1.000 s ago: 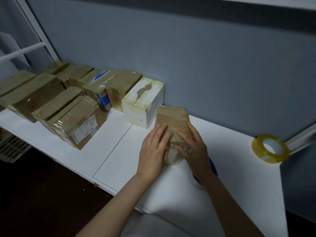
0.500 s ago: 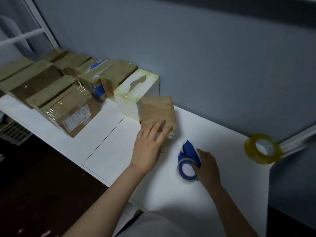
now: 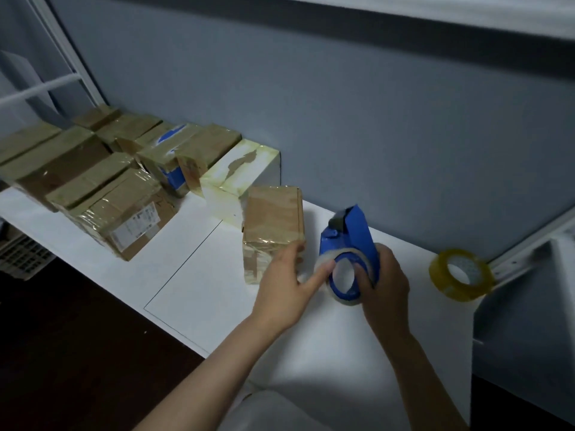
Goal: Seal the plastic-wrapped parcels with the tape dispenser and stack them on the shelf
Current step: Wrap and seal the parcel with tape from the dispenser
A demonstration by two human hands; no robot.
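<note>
A small brown plastic-wrapped parcel (image 3: 272, 225) lies on the white shelf (image 3: 199, 275), next to a white taped box (image 3: 239, 175). My right hand (image 3: 384, 281) grips the blue tape dispenser (image 3: 350, 244), lifted just right of the parcel, with a clear tape roll on it. My left hand (image 3: 287, 286) is off the parcel, its index finger stretched out and touching the edge of the tape roll.
A row of several taped cardboard parcels (image 3: 121, 188) runs along the shelf to the left, against the grey wall. A spare yellow tape roll (image 3: 460, 276) stands at the shelf's right end beside a white frame rail (image 3: 529, 250). The dark floor lies below the front edge.
My right hand left the parcel, took hold of the blue dispenser and lifted it. My left hand came off the parcel and reached over to the tape roll.
</note>
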